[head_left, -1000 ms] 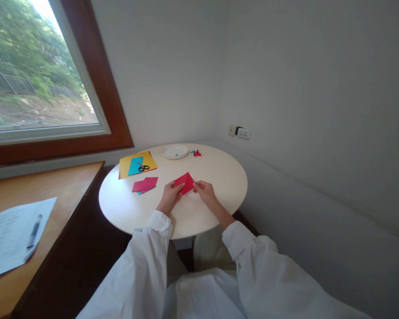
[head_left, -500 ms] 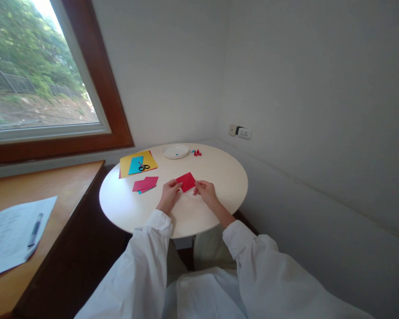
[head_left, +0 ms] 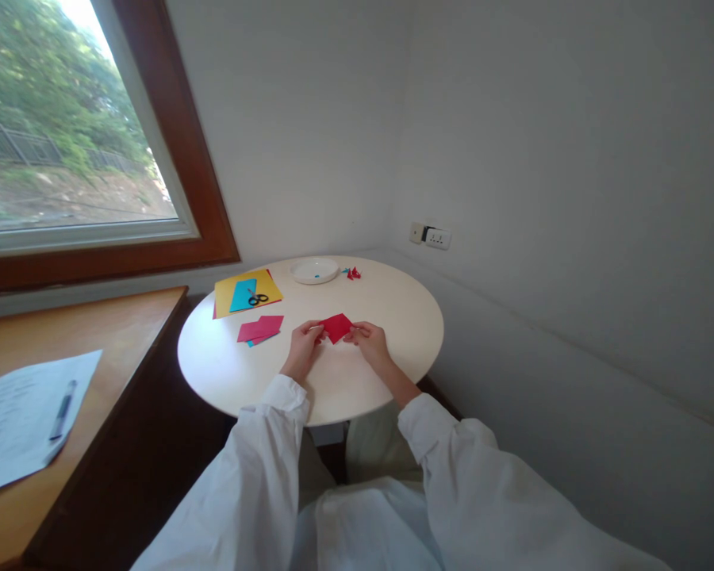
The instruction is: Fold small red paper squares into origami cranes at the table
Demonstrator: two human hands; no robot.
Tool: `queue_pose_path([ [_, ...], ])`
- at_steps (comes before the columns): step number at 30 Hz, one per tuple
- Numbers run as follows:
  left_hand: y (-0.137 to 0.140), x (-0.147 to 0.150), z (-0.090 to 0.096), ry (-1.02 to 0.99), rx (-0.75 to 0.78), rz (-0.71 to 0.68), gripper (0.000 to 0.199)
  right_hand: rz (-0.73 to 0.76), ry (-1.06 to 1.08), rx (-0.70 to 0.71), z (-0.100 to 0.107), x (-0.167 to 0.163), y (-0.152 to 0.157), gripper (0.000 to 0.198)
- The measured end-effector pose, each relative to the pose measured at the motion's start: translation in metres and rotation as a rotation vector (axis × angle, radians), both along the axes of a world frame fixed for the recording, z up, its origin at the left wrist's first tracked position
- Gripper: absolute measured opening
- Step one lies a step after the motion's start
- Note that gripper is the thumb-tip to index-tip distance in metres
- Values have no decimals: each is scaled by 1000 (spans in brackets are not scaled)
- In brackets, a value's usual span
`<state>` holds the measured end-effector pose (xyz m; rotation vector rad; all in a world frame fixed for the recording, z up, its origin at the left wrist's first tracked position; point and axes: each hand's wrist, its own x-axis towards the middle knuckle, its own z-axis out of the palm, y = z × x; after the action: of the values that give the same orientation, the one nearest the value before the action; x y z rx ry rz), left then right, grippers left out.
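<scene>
A small red paper square (head_left: 336,327) is held by its side corners between my two hands, just above the near part of the round white table (head_left: 386,301). My left hand (head_left: 305,347) pinches its left corner, thumb on top. At the opposite corner, the fingers of my right hand (head_left: 369,342) are closed on the paper. To the left of my left hand lie pink-red paper pieces (head_left: 262,327), with a bit of blue paper showing under them.
Black-handled scissors (head_left: 258,298) rest on blue paper (head_left: 241,296) over larger yellow sheets (head_left: 269,287). At the back stand a white dish (head_left: 315,271) and small red folded shapes (head_left: 353,274). A wooden desk (head_left: 136,325) on the left bears written paper and a pen (head_left: 64,410).
The red paper has tilted and its outline looks flatter, with its side corners drawn towards my fingers. Both hands have shifted only slightly; everything else stays in place.
</scene>
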<state>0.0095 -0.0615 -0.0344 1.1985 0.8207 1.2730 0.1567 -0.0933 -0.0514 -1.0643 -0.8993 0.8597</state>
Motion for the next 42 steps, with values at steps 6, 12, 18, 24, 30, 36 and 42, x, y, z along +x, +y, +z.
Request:
queue_pose_path([
  [6, -2, 0, 2, 17, 5, -21, 27, -33, -22, 40, 2, 1, -1, 16],
  [12, -4, -1, 4, 25, 22, -3, 32, -43, -43, 43, 4, 3, -5, 21],
  [18, -3, -2, 4, 30, 44, 14, 32, -45, -56, 56, 5, 4, -7, 21],
  [24, -1, -2, 2, 47, 61, 32, 29, -52, -62, 64, 2, 4, -5, 26],
  [30, 0, -2, 1, 48, 67, 45, 27, -51, -71, 70, 0, 5, -2, 31],
  [36, 0, -2, 1, 55, 72, 50, 27, -50, -64, 74, 2, 5, -4, 31],
  [42, -1, -3, 2, 70, 82, 55, 27, -51, -61, 67, 3, 5, -5, 30],
])
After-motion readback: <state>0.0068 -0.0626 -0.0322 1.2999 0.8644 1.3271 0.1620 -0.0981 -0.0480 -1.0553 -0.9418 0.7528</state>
